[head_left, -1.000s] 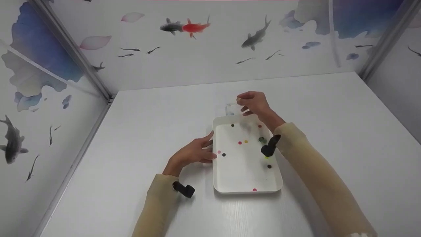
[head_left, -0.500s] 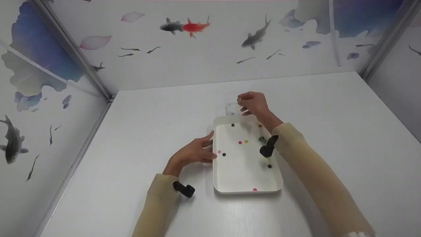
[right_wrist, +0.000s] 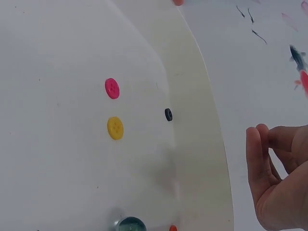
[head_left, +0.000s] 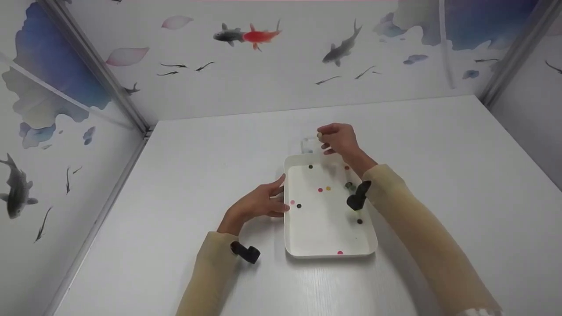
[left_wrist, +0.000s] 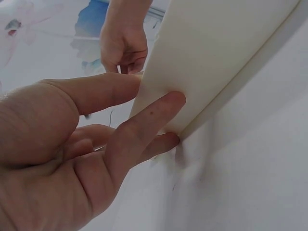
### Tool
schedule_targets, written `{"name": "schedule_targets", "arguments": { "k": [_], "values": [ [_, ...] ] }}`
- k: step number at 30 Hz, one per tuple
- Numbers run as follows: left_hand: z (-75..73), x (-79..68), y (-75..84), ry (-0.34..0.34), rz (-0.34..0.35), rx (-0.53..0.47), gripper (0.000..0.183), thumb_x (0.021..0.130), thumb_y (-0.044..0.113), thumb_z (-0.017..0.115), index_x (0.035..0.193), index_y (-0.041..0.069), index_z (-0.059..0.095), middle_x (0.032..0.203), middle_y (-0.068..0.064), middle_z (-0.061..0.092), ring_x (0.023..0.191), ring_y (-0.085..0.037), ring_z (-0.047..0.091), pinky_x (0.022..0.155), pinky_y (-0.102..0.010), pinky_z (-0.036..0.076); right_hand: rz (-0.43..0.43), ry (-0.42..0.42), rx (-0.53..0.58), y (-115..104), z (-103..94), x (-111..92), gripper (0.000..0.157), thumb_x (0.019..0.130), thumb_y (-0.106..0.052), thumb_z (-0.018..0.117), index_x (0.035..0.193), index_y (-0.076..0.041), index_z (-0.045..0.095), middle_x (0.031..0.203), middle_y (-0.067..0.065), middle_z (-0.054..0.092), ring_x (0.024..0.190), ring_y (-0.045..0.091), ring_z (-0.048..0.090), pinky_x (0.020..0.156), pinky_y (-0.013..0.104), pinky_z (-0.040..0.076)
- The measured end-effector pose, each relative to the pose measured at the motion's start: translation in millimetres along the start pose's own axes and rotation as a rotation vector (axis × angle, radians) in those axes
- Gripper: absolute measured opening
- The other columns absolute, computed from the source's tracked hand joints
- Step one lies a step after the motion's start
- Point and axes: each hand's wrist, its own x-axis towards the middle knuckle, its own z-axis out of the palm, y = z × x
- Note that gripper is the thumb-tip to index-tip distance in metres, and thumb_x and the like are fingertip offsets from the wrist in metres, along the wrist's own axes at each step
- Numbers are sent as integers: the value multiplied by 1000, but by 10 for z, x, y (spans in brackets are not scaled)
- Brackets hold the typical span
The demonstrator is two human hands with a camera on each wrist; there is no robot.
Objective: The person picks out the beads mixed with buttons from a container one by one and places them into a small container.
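Barely moved, right hand (head_left: pixel 342 139) pinches a pale piece (head_left: pixel 319 135); uncurled left hand (head_left: pixel 259 202) touches tray (head_left: pixel 318 235).

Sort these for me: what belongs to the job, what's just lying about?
Likely the job:
white tray, left hand touching its side
yellow button, pink buttons, black buttons in the tray
pale item pinched in right hand
clear object beyond the tray

Likely background:
black wrist cameras
printed fish pictures
greenish glassy object in the tray (unsure)
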Motion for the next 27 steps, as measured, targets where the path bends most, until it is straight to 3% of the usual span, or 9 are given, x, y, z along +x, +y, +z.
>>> {"name": "schedule_targets", "arguments": {
  "k": [8,15,27],
  "values": [
    [6,0,19,5,-4,22,96,86,-2,75,160,18,17,159,-14,30,124,-25,57,90,-36,55,-5,-11,41,3,-21,-19,25,98,-5,62,123,0,66,117,19,64,78,18,64,66,27,59],
    [4,-20,35,-9,11,20,97,86,-3,74,160,16,15,158,-12,32,119,-22,60,90,-36,55,-34,-13,83,-25,-22,-113,25,98,-7,63,121,-1,67,111,15,64,76,18,64,66,28,59],
    [13,3,20,3,9,44,96,86,-1,75,160,17,16,159,-12,31,116,-22,62,90,-36,55,-17,-23,62,2,14,-214,23,99,-10,62,121,-4,67,121,19,63,81,21,64,71,29,60]
  ]
}}
